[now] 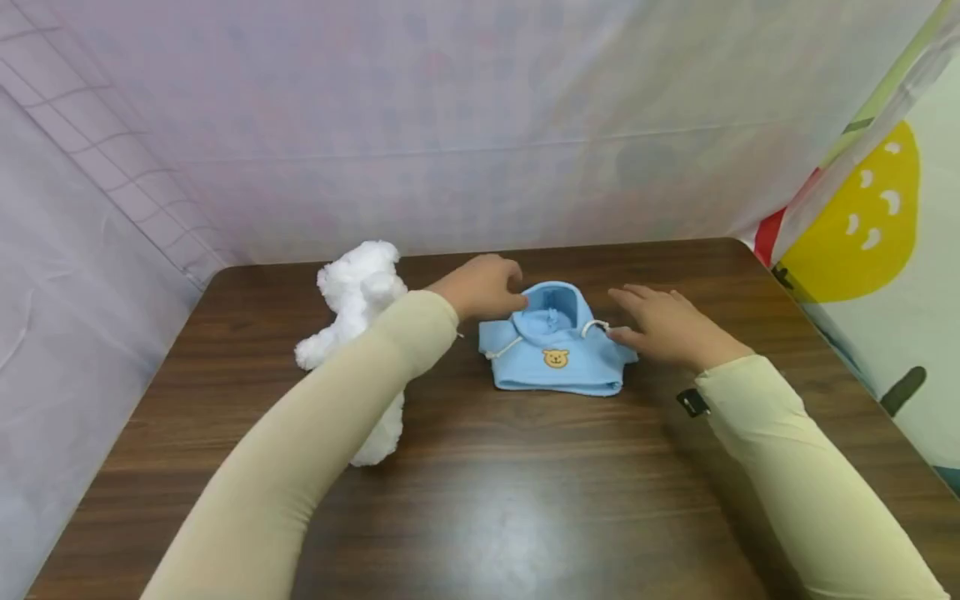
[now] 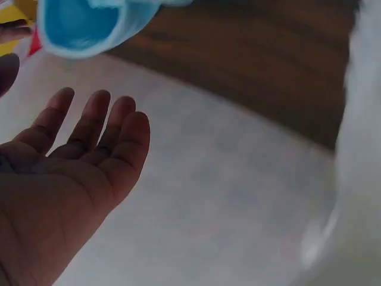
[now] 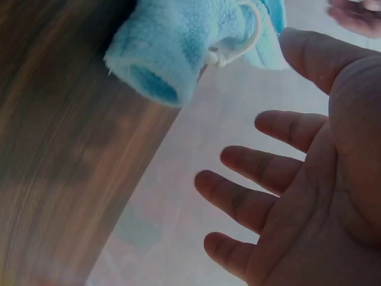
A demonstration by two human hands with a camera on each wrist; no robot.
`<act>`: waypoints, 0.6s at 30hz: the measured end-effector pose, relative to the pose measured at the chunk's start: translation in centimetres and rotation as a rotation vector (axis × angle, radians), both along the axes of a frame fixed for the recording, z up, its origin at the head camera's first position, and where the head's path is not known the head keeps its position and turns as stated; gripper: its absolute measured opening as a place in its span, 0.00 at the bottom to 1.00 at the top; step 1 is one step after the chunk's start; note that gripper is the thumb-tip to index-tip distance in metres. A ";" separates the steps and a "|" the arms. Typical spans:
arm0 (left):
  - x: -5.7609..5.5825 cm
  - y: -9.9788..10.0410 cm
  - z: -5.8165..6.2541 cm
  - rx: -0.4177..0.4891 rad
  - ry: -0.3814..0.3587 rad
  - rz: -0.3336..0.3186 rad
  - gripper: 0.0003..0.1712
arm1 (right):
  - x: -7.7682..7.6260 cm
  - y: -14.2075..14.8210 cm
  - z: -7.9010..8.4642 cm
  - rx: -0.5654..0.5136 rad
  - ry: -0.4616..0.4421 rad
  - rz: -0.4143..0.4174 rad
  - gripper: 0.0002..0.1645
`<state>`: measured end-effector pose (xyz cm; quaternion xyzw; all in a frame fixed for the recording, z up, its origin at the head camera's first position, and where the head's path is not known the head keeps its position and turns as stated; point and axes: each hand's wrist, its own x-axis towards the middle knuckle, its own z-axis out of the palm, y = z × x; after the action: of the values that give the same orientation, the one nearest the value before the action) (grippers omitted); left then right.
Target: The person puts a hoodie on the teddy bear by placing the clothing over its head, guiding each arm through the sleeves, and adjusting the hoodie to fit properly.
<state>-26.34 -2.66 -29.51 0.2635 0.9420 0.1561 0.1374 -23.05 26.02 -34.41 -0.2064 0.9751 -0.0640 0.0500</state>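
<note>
A small light blue hoodie (image 1: pixel 558 367) with a bear face on its front and white drawstrings lies on the brown table, its hood toward the back. My left hand (image 1: pixel 483 287) hovers by the hood's left side, fingers loosely bent and holding nothing; in the left wrist view the palm (image 2: pixel 65 185) is bare. On the other side, my right hand (image 1: pixel 667 325) is spread near the right sleeve (image 3: pixel 158 65) and drawstring, its thumb close to the cloth. Whether that thumb touches is hard to tell. A fluffy white plush toy (image 1: pixel 360 292) lies left of the hoodie, partly hidden behind my left forearm.
The wooden table (image 1: pixel 510 500) has a rounded far right corner. A pale curtain (image 1: pixel 450 125) hangs along its back edge, with another pale cloth at the left. A yellow printed shape (image 1: pixel 862 225) shows on the sheet at the right. A black tag (image 1: pixel 692 402) hangs at my right cuff.
</note>
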 end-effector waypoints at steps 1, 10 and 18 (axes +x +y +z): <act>-0.3 0.2 -0.5 0.004 -0.033 0.018 0.30 | -0.2 -0.2 0.0 0.001 0.003 0.003 0.41; -1.7 1.2 -4.6 -0.044 -0.159 0.104 0.15 | -2.0 -1.2 -1.0 -0.145 -0.144 -0.073 0.36; -1.6 1.7 -6.3 -0.058 -0.094 0.139 0.10 | -2.8 -1.8 -2.6 -0.162 -0.158 -0.060 0.18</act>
<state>-27.90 -0.92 -35.83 0.1858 0.9546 0.1500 0.1781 -25.89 24.20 -37.01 -0.1748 0.9655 -0.1601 0.1080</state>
